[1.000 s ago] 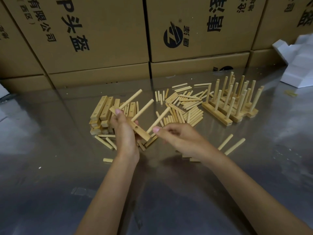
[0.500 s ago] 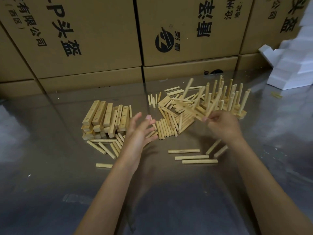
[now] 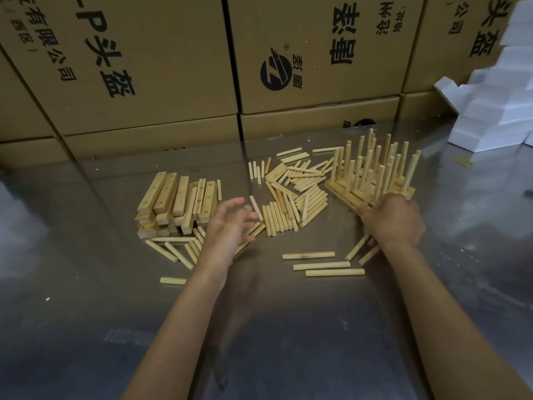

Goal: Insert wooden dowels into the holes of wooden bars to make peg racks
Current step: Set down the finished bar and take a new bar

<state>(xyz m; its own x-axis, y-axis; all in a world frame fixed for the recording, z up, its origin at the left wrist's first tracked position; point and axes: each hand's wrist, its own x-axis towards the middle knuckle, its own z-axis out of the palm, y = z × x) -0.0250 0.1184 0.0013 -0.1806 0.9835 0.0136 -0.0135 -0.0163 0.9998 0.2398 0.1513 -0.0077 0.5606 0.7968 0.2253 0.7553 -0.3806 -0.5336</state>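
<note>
Steel tabletop [image 3: 86,298]: right hand [image 3: 393,219] rests at the finished racks' [image 3: 372,174] near edge, grip unclear; left fingers [image 3: 230,204] spread above loose dowels [image 3: 288,203].

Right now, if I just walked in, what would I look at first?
Probably the finished racks, a spiky cluster of upright pegs at the right of the table, with the right hand at their near edge. Next, the loose dowels strewn across the middle and the stacked bars on the left, where the left hand hovers open. Behind it all rises a wall of big cardboard boxes.
</note>
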